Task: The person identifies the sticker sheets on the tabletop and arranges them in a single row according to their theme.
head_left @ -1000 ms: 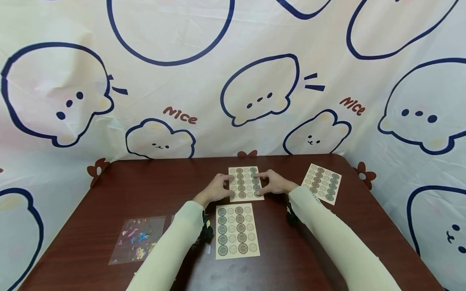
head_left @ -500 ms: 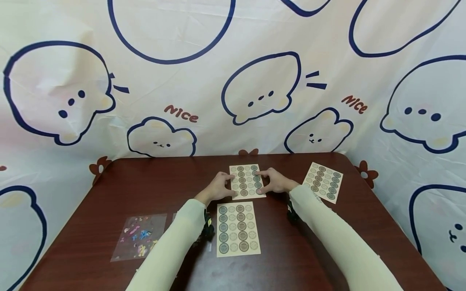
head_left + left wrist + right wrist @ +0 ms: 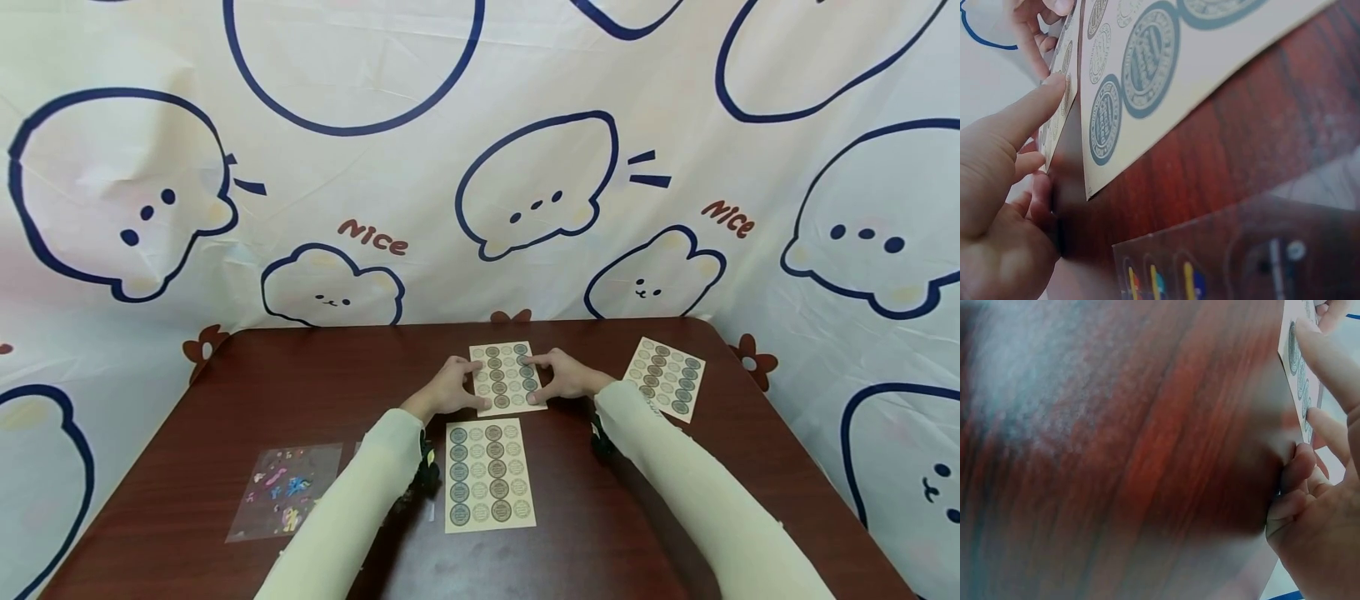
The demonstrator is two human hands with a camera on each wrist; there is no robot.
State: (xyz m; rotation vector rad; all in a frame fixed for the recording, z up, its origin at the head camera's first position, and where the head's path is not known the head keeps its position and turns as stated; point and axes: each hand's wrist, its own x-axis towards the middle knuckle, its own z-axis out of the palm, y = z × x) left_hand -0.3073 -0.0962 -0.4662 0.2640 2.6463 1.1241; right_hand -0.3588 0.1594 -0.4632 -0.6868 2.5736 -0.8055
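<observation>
A cream sheet of round stickers (image 3: 504, 380) lies towards the table's back edge, between both hands. My left hand (image 3: 448, 387) touches its left side, thumb near the lower corner and index finger higher up. On its right side, my right hand (image 3: 567, 375) rests thumb and index finger on the outer column of circles. Both wrist views show these fingers extended over the sheet, with other fingers bent near its edge. A larger-looking second sticker sheet (image 3: 490, 475) lies just in front, its near corner prominent in the left wrist view.
A third sticker sheet (image 3: 665, 377) lies angled at the back right, partly covered by the right sleeve (image 3: 675, 467). A clear plastic sheet with colourful pony stickers (image 3: 281, 492) is at the left, partly under the left sleeve (image 3: 345, 508). A patterned curtain (image 3: 420, 183) hangs behind the table (image 3: 585, 533).
The sheet between my hands has turned slightly, its lower right corner shifting right and a little away. Both hands keep nearly the same place on it. The other sheets stay put.
</observation>
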